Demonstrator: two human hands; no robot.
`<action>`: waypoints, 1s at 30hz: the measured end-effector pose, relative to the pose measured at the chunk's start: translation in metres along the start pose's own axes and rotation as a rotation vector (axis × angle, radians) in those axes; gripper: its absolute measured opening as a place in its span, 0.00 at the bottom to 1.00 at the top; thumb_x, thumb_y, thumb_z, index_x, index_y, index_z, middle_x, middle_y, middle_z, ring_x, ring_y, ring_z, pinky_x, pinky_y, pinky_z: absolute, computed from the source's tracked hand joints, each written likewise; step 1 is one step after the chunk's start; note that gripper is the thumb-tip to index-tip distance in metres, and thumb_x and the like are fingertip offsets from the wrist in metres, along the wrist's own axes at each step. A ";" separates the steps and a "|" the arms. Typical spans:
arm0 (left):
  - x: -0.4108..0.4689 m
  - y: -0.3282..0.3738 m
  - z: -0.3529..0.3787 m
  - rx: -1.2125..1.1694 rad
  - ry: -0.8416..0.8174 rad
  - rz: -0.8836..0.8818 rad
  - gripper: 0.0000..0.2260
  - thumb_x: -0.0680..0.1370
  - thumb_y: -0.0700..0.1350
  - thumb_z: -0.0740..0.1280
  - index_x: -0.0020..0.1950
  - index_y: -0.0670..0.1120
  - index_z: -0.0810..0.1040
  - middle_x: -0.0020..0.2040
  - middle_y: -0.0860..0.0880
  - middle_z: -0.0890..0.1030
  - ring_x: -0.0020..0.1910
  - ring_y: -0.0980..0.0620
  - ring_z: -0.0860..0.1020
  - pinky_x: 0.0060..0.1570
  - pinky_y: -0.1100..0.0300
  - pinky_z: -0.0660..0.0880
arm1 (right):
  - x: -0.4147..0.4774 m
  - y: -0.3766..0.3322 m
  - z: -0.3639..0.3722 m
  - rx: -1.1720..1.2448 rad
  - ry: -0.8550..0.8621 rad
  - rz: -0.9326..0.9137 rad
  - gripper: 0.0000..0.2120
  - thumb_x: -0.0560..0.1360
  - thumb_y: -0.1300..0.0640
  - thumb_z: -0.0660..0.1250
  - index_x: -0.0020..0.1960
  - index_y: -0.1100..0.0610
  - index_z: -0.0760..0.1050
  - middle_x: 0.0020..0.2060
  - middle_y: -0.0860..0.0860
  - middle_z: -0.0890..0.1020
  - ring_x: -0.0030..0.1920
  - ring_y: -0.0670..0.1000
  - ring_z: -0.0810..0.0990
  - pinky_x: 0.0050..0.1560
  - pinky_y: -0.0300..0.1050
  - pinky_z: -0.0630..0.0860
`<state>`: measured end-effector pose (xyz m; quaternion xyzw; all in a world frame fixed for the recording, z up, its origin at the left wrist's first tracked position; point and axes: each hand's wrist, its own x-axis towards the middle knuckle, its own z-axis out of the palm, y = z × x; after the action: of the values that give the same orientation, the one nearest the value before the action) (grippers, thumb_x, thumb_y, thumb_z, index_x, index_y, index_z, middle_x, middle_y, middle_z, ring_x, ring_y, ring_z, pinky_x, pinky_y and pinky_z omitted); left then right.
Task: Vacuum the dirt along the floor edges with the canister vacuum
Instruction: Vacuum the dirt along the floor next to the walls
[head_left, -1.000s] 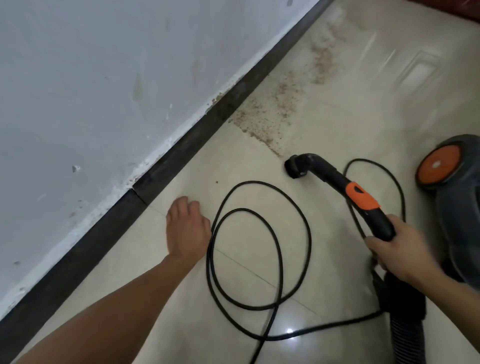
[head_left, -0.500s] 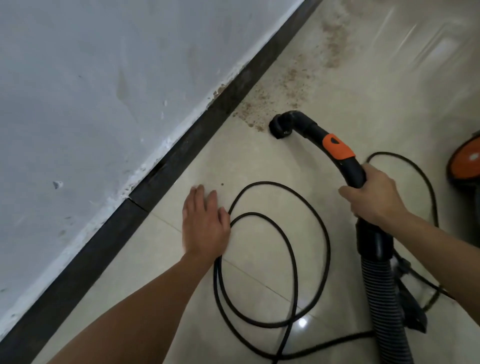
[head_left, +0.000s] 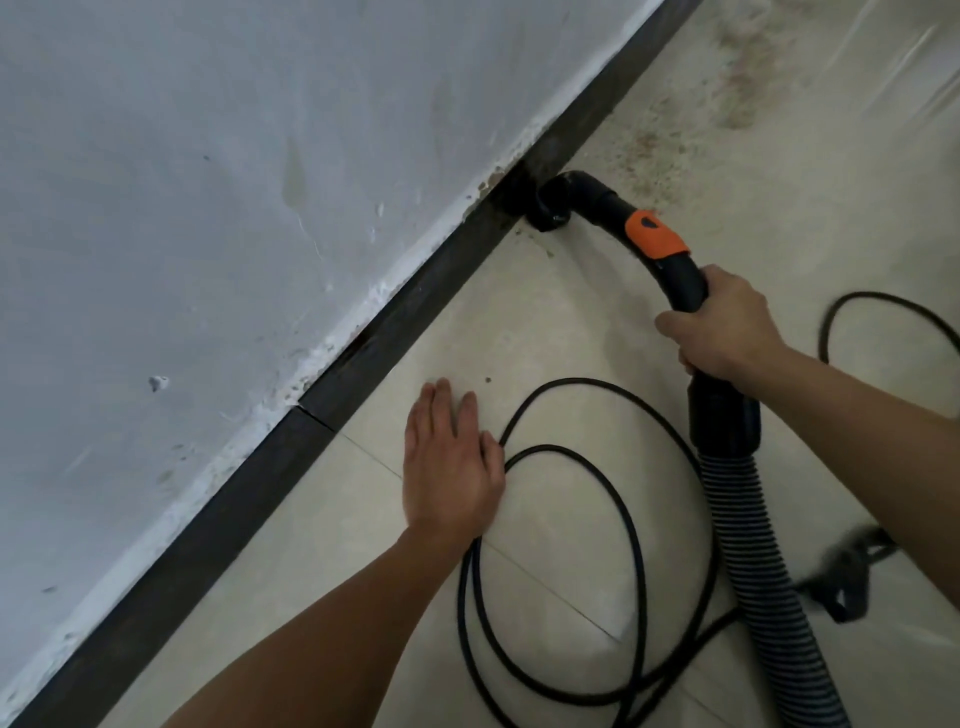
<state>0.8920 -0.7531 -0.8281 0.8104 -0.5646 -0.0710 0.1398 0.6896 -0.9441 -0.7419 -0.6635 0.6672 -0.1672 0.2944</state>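
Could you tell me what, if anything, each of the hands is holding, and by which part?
The right hand grips the vacuum handle on its black curved tube, below the orange collar. The left hand holds nothing; it rests flat on the floor.

A scuffed pale wall (head_left: 208, 208) meets a dark baseboard (head_left: 415, 306).

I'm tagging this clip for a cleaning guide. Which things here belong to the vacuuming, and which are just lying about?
In the job: nozzle at the skirting board; handle, gripped by the right hand; ribbed hose; dirt ahead of the nozzle.
Lying about: black cord, looped loose on the floor; a blurred black object by the hose; left hand resting flat, idle.
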 end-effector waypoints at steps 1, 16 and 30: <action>0.000 0.000 0.000 -0.002 0.000 -0.001 0.26 0.78 0.51 0.49 0.72 0.41 0.68 0.74 0.38 0.65 0.75 0.42 0.59 0.74 0.47 0.57 | -0.002 -0.003 0.003 -0.015 -0.007 -0.017 0.14 0.69 0.57 0.70 0.52 0.57 0.71 0.40 0.60 0.80 0.34 0.60 0.81 0.35 0.49 0.79; -0.001 -0.001 -0.001 -0.010 -0.019 -0.003 0.23 0.79 0.48 0.55 0.72 0.41 0.68 0.74 0.38 0.64 0.76 0.42 0.58 0.75 0.48 0.55 | -0.073 0.038 -0.032 -0.013 -0.153 -0.006 0.10 0.69 0.62 0.70 0.43 0.53 0.70 0.29 0.58 0.78 0.21 0.54 0.75 0.23 0.46 0.74; -0.001 0.000 -0.004 -0.020 0.010 -0.013 0.25 0.77 0.49 0.50 0.69 0.40 0.72 0.72 0.38 0.68 0.74 0.41 0.62 0.74 0.47 0.59 | 0.002 -0.031 -0.041 0.401 0.040 0.129 0.11 0.68 0.65 0.71 0.47 0.57 0.73 0.29 0.56 0.75 0.19 0.51 0.72 0.22 0.43 0.73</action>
<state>0.8923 -0.7518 -0.8244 0.8130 -0.5577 -0.0736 0.1503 0.6893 -0.9552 -0.6920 -0.5442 0.6672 -0.2906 0.4174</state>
